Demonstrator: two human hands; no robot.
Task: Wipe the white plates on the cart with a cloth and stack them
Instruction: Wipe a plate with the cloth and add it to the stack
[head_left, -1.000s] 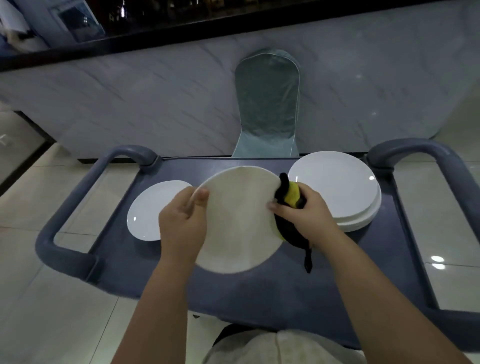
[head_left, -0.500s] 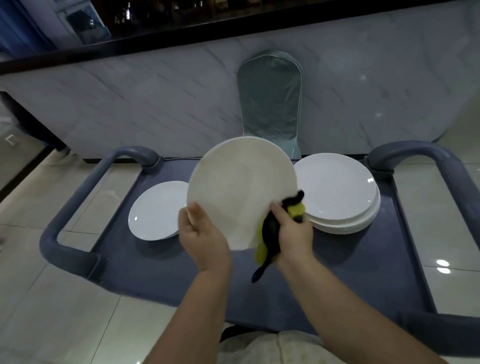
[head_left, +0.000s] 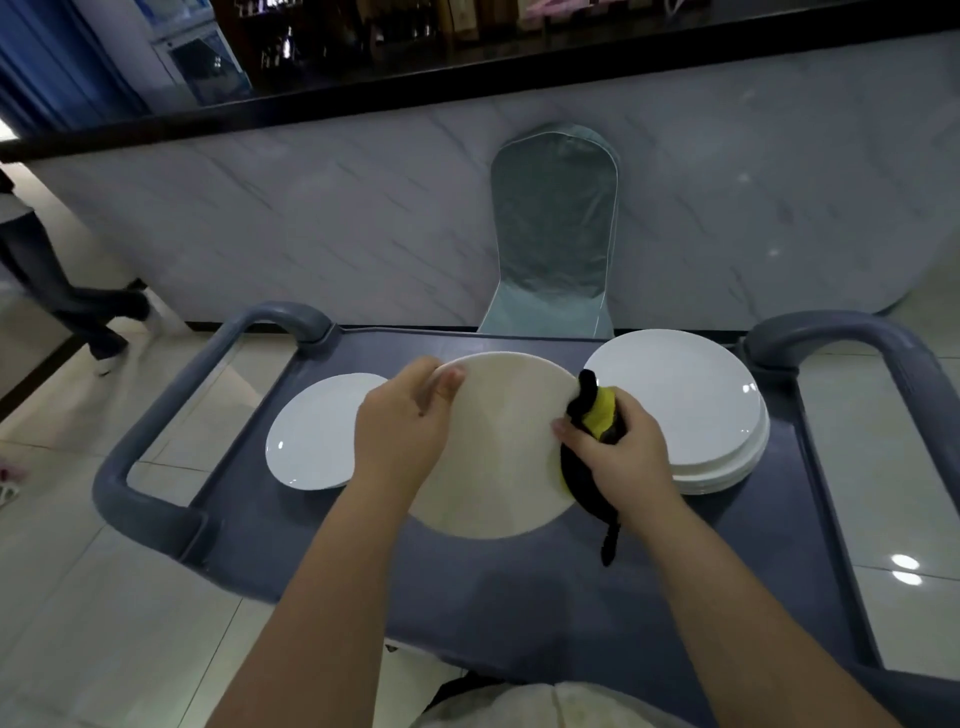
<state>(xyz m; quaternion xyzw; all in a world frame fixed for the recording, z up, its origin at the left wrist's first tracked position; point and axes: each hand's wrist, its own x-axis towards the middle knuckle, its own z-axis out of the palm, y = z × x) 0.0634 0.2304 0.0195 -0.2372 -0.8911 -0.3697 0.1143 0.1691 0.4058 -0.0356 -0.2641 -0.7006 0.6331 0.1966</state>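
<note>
**Two hands hold a white plate and a cloth over a grey cart**

A grey-blue cart (head_left: 519, 613) with thick rounded handles at both ends stretches beneath and past both hands. Beyond the hands, behind the cart, a chair (head_left: 556, 234) in a pale silvery cover stands against a marble-patterned counter front (head_left: 311, 218).

Just to the outside of the right hand (head_left: 618, 452), a stack of white plates (head_left: 685, 410) sits on the cart top. Between the two hands is the held plate (head_left: 498, 457), white and tilted, raised above the cart surface. To the outside of the left hand (head_left: 400, 431), a single white plate (head_left: 311, 436) lies flat on the cart, partly hidden by that hand.

The left hand grasps the held plate's left rim, fingers curled over the edge. The right hand clutches a yellow and black cloth (head_left: 597, 415) and holds it wrapped around the plate's right rim, thumb resting on the plate's face. A dark tail of the cloth hangs below the right hand.
</note>
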